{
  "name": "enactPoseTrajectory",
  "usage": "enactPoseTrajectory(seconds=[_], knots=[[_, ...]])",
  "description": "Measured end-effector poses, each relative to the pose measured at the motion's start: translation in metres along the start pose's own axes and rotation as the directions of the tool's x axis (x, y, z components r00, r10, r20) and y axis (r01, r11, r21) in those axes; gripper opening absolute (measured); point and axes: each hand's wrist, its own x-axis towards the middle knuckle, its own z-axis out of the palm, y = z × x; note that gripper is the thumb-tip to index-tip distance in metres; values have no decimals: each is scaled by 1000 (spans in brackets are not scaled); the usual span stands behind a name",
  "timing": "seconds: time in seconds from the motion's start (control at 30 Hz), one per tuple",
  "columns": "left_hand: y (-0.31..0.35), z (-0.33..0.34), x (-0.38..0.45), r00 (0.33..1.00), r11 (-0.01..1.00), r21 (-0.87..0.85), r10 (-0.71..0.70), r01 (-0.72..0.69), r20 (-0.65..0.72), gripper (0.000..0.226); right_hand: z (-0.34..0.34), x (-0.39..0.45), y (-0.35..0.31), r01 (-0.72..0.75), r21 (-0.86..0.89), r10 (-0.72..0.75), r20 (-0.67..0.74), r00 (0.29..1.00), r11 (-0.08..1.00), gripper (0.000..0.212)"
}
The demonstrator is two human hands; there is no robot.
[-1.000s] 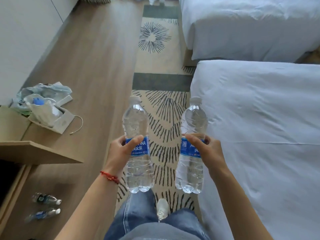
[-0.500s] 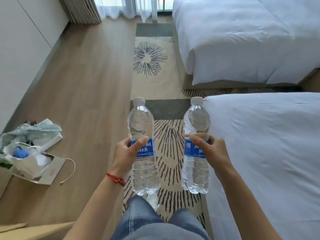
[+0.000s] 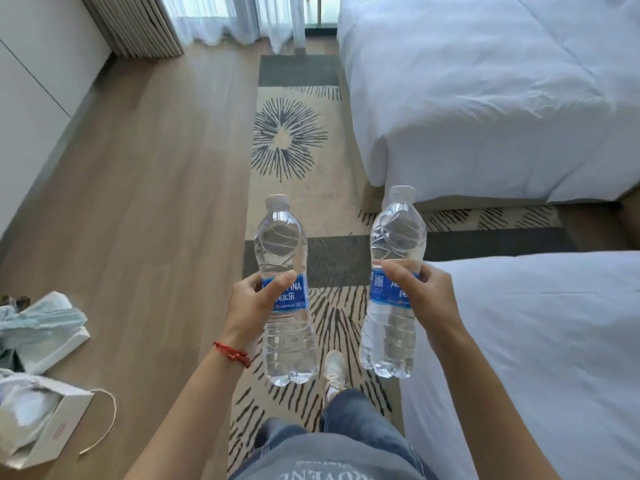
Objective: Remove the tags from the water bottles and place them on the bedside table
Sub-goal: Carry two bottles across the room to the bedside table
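Neither step looks done: both bottles carry their blue labels, and no bedside counter is in view. The left hand [image 3: 254, 303] has its fingers wrapped around the left bottle [image 3: 285, 299] at the label, and the right hand [image 3: 427, 299] grips the right bottle [image 3: 393, 289] likewise, both upright above the patterned rug [image 3: 294, 140] beside the bed [image 3: 536, 341]. Both bottles appear full and capped. A white bag [image 3: 45, 424] on the floor holds crumpled waste.
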Motion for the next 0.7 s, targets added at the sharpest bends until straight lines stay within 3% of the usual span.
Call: enactPoseTrajectory(seconds=[0.4,0.7], knots=[[96,68,200,1000,999,-38,-9,9,-6,55,-18,212,-67,-13,24,14,-27,1000,1000,34],[164,114,378,983,999,46,-3,-5,181,28,-10,369,-99,-16,90,32,-173,984,996,36]])
